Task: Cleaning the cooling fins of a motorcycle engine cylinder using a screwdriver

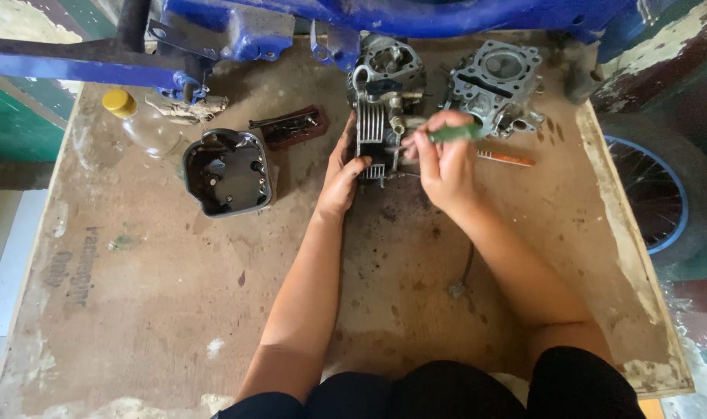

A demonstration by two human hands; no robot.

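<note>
A finned metal engine cylinder (373, 120) stands upright on the worn wooden board (175, 295) near its far edge. My left hand (342, 174) grips its left side and base. My right hand (445, 159) holds a green-handled tool (456, 133) whose tip points left at the cylinder's right side. A cylinder head (497, 81) lies just right of the cylinder, behind my right hand.
A dark metal engine cover (228, 172) lies open side up to the left, with a dark red tray of parts (295, 126) behind it. A clear bottle with a yellow cap (140, 120) lies far left. An orange-handled tool (507, 159), a blue frame (291, 23) and a wheel (664, 186) surround the board.
</note>
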